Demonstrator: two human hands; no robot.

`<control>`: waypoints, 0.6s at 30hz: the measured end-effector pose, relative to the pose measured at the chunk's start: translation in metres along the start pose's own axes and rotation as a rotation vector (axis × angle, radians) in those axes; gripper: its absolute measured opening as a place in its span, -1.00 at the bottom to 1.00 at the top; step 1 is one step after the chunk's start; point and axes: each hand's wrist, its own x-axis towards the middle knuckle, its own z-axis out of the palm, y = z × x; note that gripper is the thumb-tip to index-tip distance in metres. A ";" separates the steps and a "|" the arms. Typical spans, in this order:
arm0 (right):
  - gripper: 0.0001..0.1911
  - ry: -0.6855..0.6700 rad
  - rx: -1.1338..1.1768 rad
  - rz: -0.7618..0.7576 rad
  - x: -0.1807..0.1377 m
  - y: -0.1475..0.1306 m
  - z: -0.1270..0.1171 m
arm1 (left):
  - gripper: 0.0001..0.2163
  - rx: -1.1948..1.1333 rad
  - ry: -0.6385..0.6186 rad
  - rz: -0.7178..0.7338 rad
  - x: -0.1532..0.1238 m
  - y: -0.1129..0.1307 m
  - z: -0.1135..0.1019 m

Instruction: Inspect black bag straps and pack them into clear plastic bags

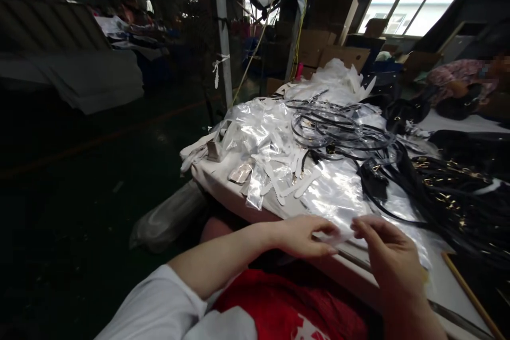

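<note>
Low over the table's front edge, my left hand (305, 236) has its fingers curled around one end of a thin translucent piece of plastic (343, 235). My right hand (392, 249) pinches the other end between thumb and fingertips. Whether the piece is a small bag or a film strip cannot be made out. Just beyond my hands lies a flat, shiny clear plastic bag (337, 191). White notched strips (274, 185) are scattered to its left, beside a loose heap of clear bags (258, 127).
Long black straps (330, 122) lie coiled over the bags. A dark pile of straps with gold clasps (446, 196) covers the table's right side. A metal pole (223, 37) stands at the far left corner. Another person (458, 82) bends over black items at right.
</note>
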 end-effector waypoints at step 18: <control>-0.81 -0.153 -0.295 -0.277 0.002 -0.013 -0.001 | -0.79 -0.226 0.211 0.021 0.018 0.019 0.013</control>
